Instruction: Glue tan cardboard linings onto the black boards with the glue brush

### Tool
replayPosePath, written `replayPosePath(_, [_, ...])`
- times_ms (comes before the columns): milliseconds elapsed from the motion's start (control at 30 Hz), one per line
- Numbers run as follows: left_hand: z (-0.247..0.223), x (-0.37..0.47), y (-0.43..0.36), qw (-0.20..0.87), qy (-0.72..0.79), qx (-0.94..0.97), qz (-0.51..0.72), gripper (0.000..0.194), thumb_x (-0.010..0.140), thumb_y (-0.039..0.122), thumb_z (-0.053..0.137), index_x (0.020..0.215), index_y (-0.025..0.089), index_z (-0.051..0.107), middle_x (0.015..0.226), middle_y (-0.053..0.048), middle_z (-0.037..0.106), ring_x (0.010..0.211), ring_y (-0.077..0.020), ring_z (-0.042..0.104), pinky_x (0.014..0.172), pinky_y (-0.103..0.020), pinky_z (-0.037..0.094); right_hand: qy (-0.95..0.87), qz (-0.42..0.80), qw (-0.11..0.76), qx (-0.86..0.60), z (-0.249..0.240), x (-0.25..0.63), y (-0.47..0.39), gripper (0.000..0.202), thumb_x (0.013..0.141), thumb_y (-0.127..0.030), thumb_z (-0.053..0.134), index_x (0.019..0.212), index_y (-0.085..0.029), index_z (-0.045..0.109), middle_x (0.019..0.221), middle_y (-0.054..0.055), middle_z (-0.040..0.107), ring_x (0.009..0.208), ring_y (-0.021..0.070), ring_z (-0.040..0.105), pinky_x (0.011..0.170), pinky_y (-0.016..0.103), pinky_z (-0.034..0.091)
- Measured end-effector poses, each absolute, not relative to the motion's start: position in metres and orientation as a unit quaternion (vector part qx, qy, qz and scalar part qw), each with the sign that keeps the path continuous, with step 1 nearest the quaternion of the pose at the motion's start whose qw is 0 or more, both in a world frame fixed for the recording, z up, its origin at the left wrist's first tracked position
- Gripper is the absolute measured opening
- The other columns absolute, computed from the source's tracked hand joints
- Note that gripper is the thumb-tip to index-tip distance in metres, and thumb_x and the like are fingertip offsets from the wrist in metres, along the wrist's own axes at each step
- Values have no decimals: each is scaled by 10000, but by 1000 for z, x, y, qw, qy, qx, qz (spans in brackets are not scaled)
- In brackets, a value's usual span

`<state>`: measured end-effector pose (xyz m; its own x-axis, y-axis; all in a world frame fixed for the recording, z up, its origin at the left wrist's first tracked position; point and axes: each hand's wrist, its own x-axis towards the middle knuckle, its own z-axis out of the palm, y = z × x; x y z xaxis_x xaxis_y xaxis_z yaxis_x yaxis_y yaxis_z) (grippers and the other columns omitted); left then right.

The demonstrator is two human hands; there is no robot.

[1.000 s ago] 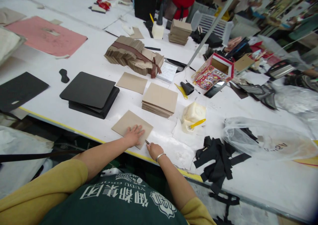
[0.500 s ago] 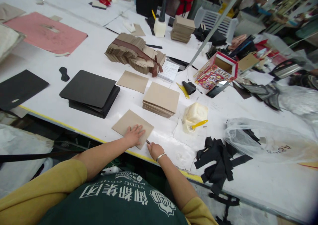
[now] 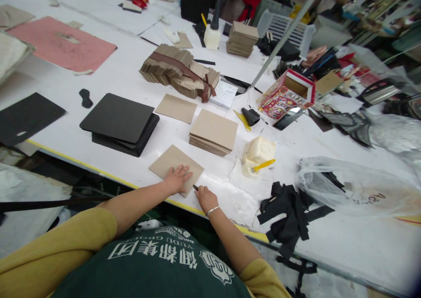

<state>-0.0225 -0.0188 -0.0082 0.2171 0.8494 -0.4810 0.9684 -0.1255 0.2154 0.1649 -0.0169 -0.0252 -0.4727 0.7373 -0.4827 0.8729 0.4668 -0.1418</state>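
My left hand (image 3: 178, 179) lies flat with spread fingers on a beige cardboard sheet (image 3: 169, 160) near the table's front edge. Just right of that sheet, my right hand (image 3: 206, 199) is closed around a slim dark pen-like tool (image 3: 195, 187); only its end shows, close to the sheet's right edge. Behind the sheet stands a stack of similar beige boards (image 3: 213, 129), with a single board (image 3: 176, 108) lying to its left. A stack of black rounded-corner panels (image 3: 118, 118) sits to the left of my hands.
A white glue tub with a yellow brush (image 3: 264, 165) stands right of the boards. Black strips (image 3: 286, 214) hang over the front edge beside a clear plastic bag (image 3: 348, 184). Farther back are a tied board bundle (image 3: 179, 70), a red box (image 3: 286, 94) and a slanting metal pole (image 3: 286, 35).
Both hands stay almost in place; the right wrist has shifted very slightly. In the background, a person in red has moved a little to the right.
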Motion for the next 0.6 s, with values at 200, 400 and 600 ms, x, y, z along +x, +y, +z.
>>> replayPosePath(200, [-8, -24, -19, 241, 613, 743, -122, 783, 686, 427, 619, 1356, 312, 230, 1471, -60, 75, 1319, -326, 65, 980, -584, 150, 840, -170, 205, 472, -28, 161, -19, 336, 937, -379, 220, 1020, -160, 461, 935, 97, 554, 832, 169, 579, 662, 256, 440])
replayPosePath(400, [-18, -29, -18, 233, 604, 754, -110, 795, 675, 446, 627, 1354, 320, 233, 1471, -53, 79, 1319, -332, 67, 988, -580, 139, 816, -206, 199, 501, -29, 154, -21, 361, 932, -401, 230, 1030, -139, 459, 905, 103, 590, 805, 181, 599, 655, 260, 438])
replayPosePath(600, [-14, -30, -17, 234, 602, 754, -118, 793, 680, 439, 620, 1358, 312, 230, 1470, -53, 89, 1319, -329, 71, 986, -580, 149, 785, -321, 169, 503, -25, 155, -16, 389, 933, -395, 213, 1011, -127, 484, 848, 102, 621, 818, 198, 598, 684, 276, 405])
